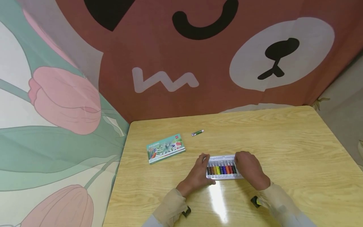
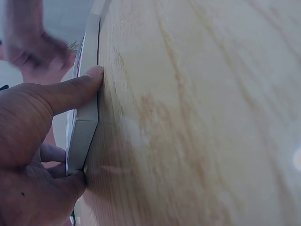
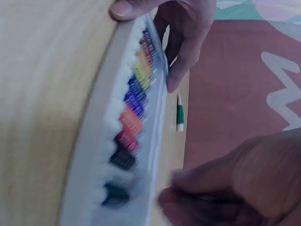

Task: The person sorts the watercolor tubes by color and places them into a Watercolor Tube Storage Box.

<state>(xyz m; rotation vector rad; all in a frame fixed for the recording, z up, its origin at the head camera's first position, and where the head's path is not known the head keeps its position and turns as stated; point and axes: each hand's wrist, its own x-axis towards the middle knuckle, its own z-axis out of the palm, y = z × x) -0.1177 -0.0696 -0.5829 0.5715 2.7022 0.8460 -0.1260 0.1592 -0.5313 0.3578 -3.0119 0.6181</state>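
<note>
A white tray [image 1: 224,156] holds a row of small paint tubes [image 1: 223,170] in many colours. My left hand [image 1: 199,174] grips its left end, thumb along the near edge and fingers at the far edge. In the left wrist view, the left thumb [image 2: 75,92] presses on the tray's pale side wall [image 2: 87,110]. Over the tray's right end is my right hand [image 1: 250,167], its fingers bent. The right wrist view shows these right fingers [image 3: 186,200] blurred, by a dark green-banded tube [image 3: 116,195]; whether they hold anything is hidden.
A teal printed box [image 1: 165,148] lies left of the tray on the wooden table [image 1: 283,142]. Behind the tray lies a single green tube with a white cap [image 1: 197,132]. Printed cloth [image 1: 158,104] hangs along the table's back and left sides.
</note>
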